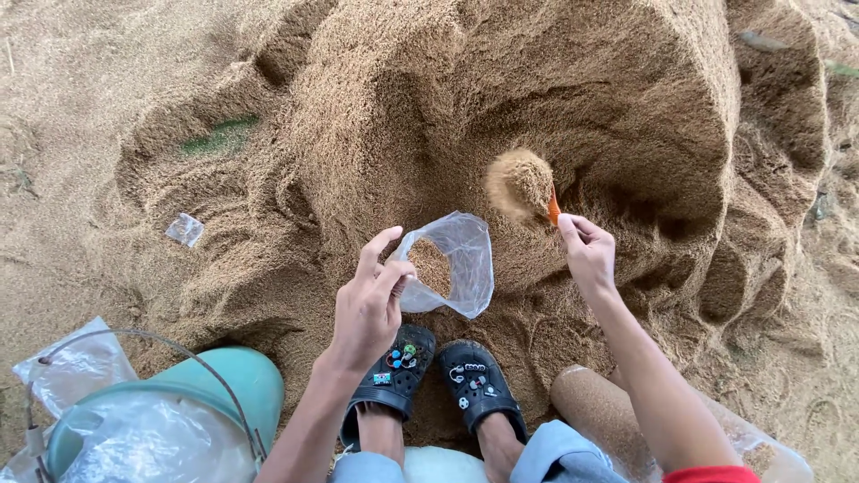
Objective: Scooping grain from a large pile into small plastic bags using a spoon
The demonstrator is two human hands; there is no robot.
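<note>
- Left hand (369, 309): thumb and fingers pinch the rim of a clear plastic bag (452, 264), holding its mouth open and tilted toward the heap.
- Right hand (588, 253): fingers closed around the orange handle of a scoop (522, 185); the scoop is raised just above and to the right of the bag mouth.
- Scoop load: heaped with fine brown husk material (grain size too small to identify further).
- Plastic bag contents: a small amount of the same brown material is visible inside, near the mouth.
- Husk heap (429, 98): a large mound directly ahead of both hands, with a hollowed face behind the scoop. The bag rests against its lower slope.
- Black clogs (434, 380): both feet stand on the husk-covered ground just below the bag; the clogs carry small coloured charms.
- Filled bag (598, 407): a cylindrical clear bag packed with brown material lies beside the right foot, under the right forearm.
- Green bucket (228, 385): lies at lower left with a wire handle, with clear plastic sheets at its mouth.
- Plastic scrap (185, 230): a small clear piece lies on the husk at left, well apart from the hands.
</note>
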